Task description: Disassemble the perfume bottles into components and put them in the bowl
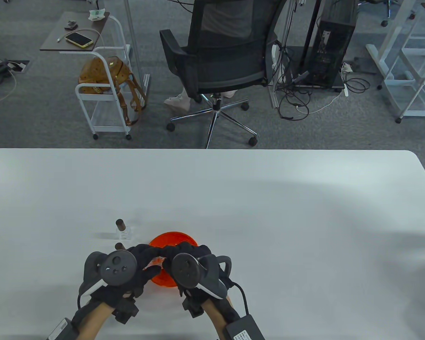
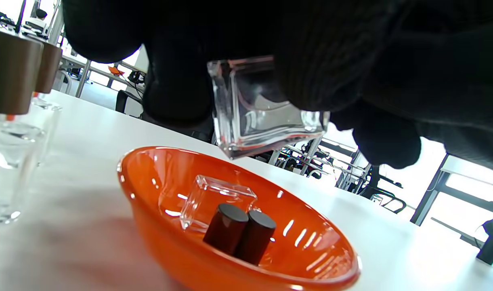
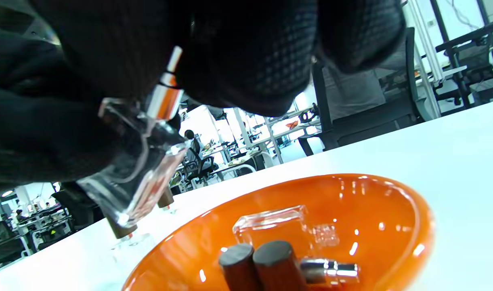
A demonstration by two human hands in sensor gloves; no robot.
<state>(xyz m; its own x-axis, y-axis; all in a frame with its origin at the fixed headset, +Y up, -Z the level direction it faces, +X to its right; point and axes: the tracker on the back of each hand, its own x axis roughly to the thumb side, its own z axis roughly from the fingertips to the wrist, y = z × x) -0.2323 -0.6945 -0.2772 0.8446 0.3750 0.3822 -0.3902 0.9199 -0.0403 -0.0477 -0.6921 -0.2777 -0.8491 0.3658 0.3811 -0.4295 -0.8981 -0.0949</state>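
Over the orange bowl point(image 1: 173, 235) my two hands meet. The left hand point(image 1: 151, 255) grips a clear square glass bottle point(image 2: 266, 113) by its body, tilted above the bowl point(image 2: 127, 178). The right hand point(image 1: 177, 253) pinches the silver spray pump point(image 3: 165, 97) on that bottle's point(image 3: 137, 178) neck. Inside the bowl point(image 3: 426, 226) lie another empty glass bottle point(image 3: 274, 226), two dark brown caps point(image 3: 278, 262) and a silver pump point(image 3: 331, 270). In the table view the held bottle is hidden under the gloves.
Two capped perfume bottles stand just left of the bowl, one farther point(image 1: 122, 229) and one nearer with only its cap point(image 1: 119, 245) showing; their brown caps point(image 2: 12, 76) rise close to my left hand. An office chair point(image 1: 219, 56) stands beyond the table's far edge.
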